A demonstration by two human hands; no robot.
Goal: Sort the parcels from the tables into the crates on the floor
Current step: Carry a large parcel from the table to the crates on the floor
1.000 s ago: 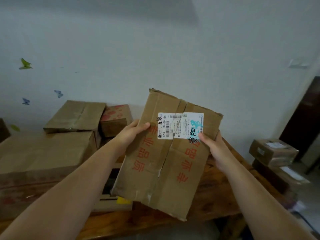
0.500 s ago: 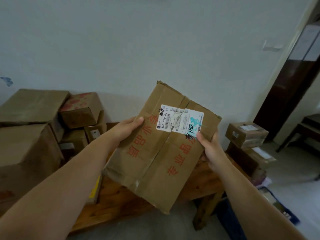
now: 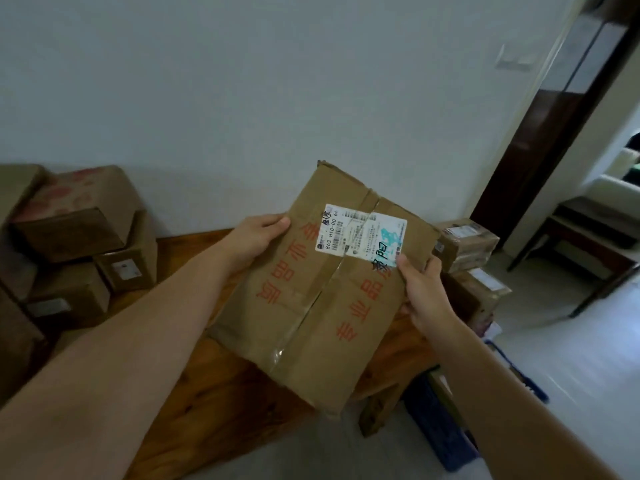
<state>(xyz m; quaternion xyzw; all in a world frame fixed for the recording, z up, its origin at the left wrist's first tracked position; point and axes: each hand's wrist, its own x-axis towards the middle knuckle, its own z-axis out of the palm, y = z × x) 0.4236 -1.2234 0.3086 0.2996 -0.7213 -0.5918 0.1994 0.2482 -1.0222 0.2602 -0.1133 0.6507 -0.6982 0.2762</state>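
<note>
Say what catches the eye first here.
A flat cardboard parcel with red print and a white label fills the centre, gripped by the left hand and right hand. Stacked boxes sit on the wooden table at left; a blue crate is on the floor, lower right.

White label [image 3: 360,233] on parcel [image 3: 304,327], "863 H10-00", red cardboard print "专业品质"

The person is working bare-armed: the left forearm [image 3: 138,341] and the right forearm [image 3: 502,393] are showing uncovered from wrist to frame edge (skin all the way). The left hand [image 3: 256,237] and the right hand [image 3: 420,289] are going bare too.
</note>
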